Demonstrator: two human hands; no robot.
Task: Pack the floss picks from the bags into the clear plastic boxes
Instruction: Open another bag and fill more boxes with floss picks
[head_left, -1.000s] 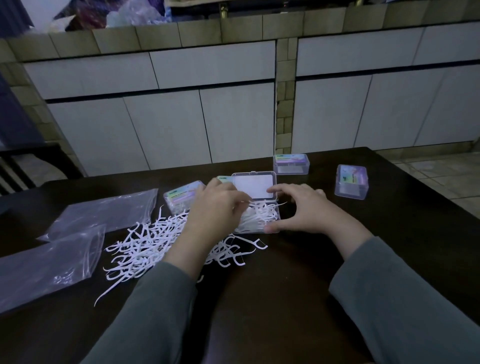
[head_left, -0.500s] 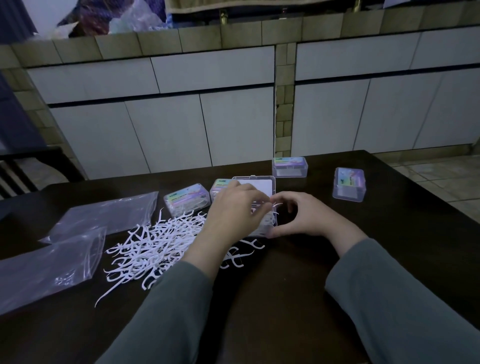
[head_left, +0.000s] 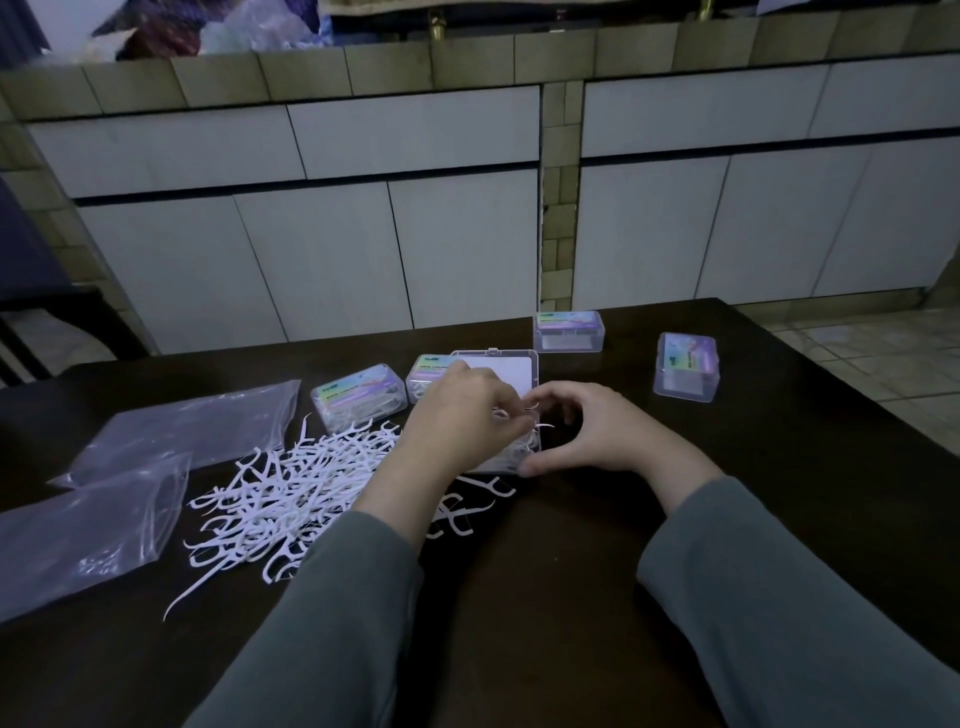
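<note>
From the head camera: four closed labelled boxes (head_left: 569, 330), one open box (head_left: 511, 415), two clear bags (head_left: 93, 525), and a loose pile of floss picks (head_left: 291, 493) on the dark table (head_left: 571, 597). The left hand (head_left: 457, 421), over the open box, seems to pinch picks. The right hand (head_left: 597, 431) curls round the box's right edge. Label print is too small to read.

The scene is dim, with a cool bluish cast and flat, even light whose source cannot be told. The dark table (head_left: 571, 597) swallows detail and shows only a faint sheen; shadows beneath the hands are soft and barely separate from it. The white cabinet doors (head_left: 322, 260) read brightest. Wide-angle distortion bows straight lines toward the edges. The fingers (head_left: 511, 415) look slightly soft, perhaps from motion blur.
</note>
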